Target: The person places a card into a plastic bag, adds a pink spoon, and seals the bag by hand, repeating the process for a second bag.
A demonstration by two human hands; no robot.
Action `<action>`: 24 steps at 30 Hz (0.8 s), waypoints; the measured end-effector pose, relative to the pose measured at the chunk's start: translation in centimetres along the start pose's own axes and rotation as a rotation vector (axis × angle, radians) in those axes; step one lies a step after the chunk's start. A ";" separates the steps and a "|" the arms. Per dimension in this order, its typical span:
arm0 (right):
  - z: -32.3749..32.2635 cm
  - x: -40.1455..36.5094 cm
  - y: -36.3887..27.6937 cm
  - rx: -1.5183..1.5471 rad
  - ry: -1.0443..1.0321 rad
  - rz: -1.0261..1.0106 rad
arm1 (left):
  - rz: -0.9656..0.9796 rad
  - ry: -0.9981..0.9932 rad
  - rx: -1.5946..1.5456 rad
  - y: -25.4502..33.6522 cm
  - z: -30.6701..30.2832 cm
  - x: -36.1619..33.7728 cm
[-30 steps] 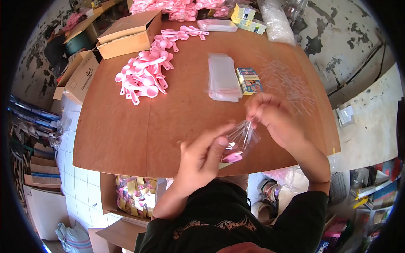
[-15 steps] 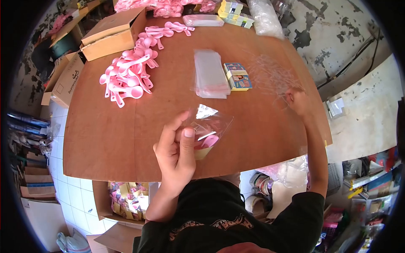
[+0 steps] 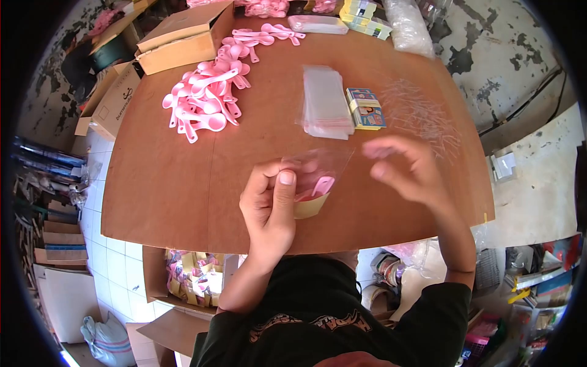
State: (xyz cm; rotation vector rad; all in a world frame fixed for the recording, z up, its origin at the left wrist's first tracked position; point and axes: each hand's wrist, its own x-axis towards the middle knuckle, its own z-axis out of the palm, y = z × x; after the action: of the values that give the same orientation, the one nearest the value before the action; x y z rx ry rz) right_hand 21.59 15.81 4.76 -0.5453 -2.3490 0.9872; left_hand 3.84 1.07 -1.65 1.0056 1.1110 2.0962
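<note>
My left hand [image 3: 269, 205] is closed on a clear plastic bag [image 3: 330, 162], pinched between thumb and fingers over the front of the table. Inside the bag show a pink spoon's handle [image 3: 323, 186] and a pale yellow card [image 3: 310, 208]. To the right of the bag, apart from it, my right hand [image 3: 406, 168] is in the air with curled fingers and the thumb close to them. Motion blurs it slightly, and whatever its fingertips hold is too small to make out. Thin clear strips [image 3: 422, 116] lie in a loose pile beyond that hand.
A stack of flat clear bags [image 3: 324, 104] lies mid-table beside a banded bundle of printed cards [image 3: 365, 109]. Pink spoons [image 3: 205, 101] are heaped at the left, near a cardboard box [image 3: 183, 40]. Below the table edge stands a box of filled packets [image 3: 195, 275].
My right hand has come away from the strip pile toward the bag. My left hand still holds the bag, now turned slightly. The whole view has shifted a little.
</note>
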 end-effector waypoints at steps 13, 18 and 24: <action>5.4 2.7 -4.1 0.058 0.030 -0.366 | 0.107 -0.245 0.202 0.6 -1.4 0.7; 5.6 1.9 -3.7 0.282 -0.024 -0.066 | -0.057 -0.225 0.211 -0.4 -1.5 0.4; 7.3 1.3 -1.7 0.569 -0.052 0.224 | -0.233 -0.223 0.236 0.4 -1.7 0.3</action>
State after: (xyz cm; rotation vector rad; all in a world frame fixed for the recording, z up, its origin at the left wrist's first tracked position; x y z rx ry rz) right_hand 15.88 11.56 2.16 -0.5578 -1.9390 1.7079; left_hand 2.24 0.33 -1.82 1.1285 1.3113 1.6541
